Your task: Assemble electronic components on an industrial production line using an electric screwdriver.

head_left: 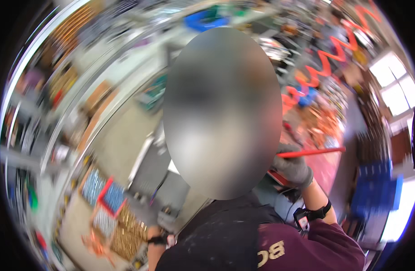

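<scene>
The picture is heavily motion-blurred. My right hand [292, 169], in a grey glove, is raised at the right of the middle and closed around a thin red rod [313, 152] that points to the right. A black wrist device [307, 216] sits on that forearm, below a maroon sleeve [325, 246]. My left hand [164, 238] is low at the bottom left with a dark band on the wrist. It is mostly hidden by a dark apron [216, 239], so its grip cannot be made out. A blurred-out oval covers the middle of the view.
Red-framed trays of small metal parts [109, 198] and a heap of brass-coloured pieces [128, 235] lie at lower left. An orange coiled hose [327, 61] runs across the upper right. A blue crate [374, 189] stands right, a blue bin [205, 20] at top, windows [395, 83] far right.
</scene>
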The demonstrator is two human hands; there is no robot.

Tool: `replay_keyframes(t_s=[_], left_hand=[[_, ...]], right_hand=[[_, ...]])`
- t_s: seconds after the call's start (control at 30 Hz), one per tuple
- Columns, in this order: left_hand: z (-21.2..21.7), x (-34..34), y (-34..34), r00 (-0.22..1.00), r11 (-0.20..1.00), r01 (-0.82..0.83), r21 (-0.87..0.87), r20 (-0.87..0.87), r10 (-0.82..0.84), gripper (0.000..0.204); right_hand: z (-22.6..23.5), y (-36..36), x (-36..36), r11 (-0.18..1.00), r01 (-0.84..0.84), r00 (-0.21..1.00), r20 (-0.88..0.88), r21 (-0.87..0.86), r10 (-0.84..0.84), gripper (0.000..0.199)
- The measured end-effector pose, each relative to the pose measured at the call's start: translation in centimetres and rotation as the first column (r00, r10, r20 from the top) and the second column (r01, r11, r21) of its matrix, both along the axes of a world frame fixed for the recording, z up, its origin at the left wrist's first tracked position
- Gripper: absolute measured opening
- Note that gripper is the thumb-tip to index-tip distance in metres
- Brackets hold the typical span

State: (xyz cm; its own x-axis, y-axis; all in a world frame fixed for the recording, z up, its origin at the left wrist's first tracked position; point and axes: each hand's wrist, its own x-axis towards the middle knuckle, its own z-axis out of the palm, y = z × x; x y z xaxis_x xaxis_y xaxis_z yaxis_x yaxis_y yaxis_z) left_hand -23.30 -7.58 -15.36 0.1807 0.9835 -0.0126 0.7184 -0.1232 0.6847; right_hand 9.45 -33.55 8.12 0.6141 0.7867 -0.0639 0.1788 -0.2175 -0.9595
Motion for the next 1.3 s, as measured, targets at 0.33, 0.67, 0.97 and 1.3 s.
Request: replay_keyframes(t_s=[0.33, 0.67, 0.97, 1.3], left_hand=[[0.7, 2.9, -1.7, 0.74, 0.965, -0.26, -0.02, -0.647, 0.185, 0.062], [0.7, 14.5, -15.9, 0.837, 0.945, -0.298, -0.135, -0.514, 0.19, 0.059], [2.7, 13.8, -17.4, 0.808, 0.911, -0.366, -0.19, -0.55, 0.21, 0.056], [6.0, 3.2, -15.3, 0.747, 0.879, -0.444, -0.176, -0.615, 0.254, 0.053]], right_hand=[[-4.8, -30.1, 29.4, 0.618, 0.785, 0.295, 0.896, -0.03, -0.331, 0.033], [-11.0, -31.9, 56.2, 0.346, 0.887, 0.024, 0.716, 0.306, -0.698, 0.017], [-15.1, -30.7, 63.6, 0.246, 0.913, -0.015, 0.631, 0.324, -0.776, 0.016], [-16.4, -32.4, 64.8, 0.307, 0.951, 0.246, 0.692, -0.037, -0.679, 0.022]])
